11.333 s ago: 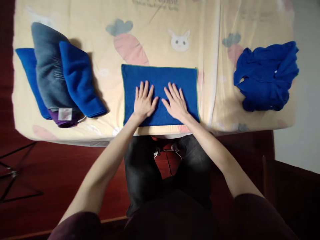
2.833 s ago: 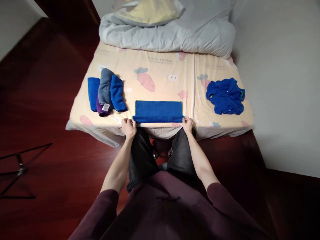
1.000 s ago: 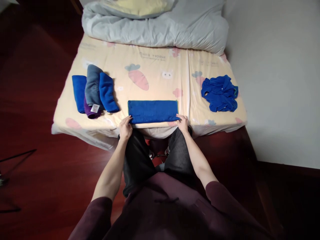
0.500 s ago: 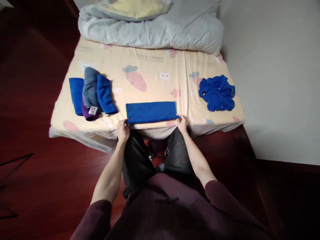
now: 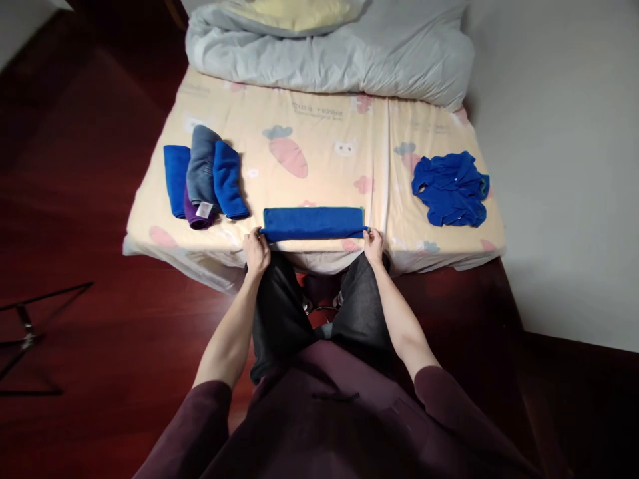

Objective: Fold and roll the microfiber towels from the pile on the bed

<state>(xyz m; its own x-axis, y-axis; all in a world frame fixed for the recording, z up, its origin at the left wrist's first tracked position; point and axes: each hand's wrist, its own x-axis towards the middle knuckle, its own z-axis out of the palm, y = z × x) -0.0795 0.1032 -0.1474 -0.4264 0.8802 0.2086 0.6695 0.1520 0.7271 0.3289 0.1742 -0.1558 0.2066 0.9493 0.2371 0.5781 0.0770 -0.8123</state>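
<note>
A blue cloth (image 5: 313,223) lies as a long narrow strip near the front edge of the bed, its near edge folded over. My left hand (image 5: 257,249) pinches its near left corner, and my right hand (image 5: 374,246) pinches the near right corner. To the left are rolled or folded cloths: a blue one (image 5: 176,179), a grey one (image 5: 204,165), a purple one (image 5: 198,218) partly hidden under the grey, and another blue one (image 5: 229,179). A crumpled blue cloth pile (image 5: 450,189) rests at the right of the bed.
A grey-white quilt (image 5: 329,63) with a yellow pillow (image 5: 304,14) lies across the back of the bed (image 5: 319,169). The wall (image 5: 564,173) stands to the right. A thin black stand (image 5: 27,339) is on the floor at the left.
The near edge of the blue cloth has been turned up, making the strip narrower, with both hands still at its corners. The whole view has shifted, so the bed appears further right.
</note>
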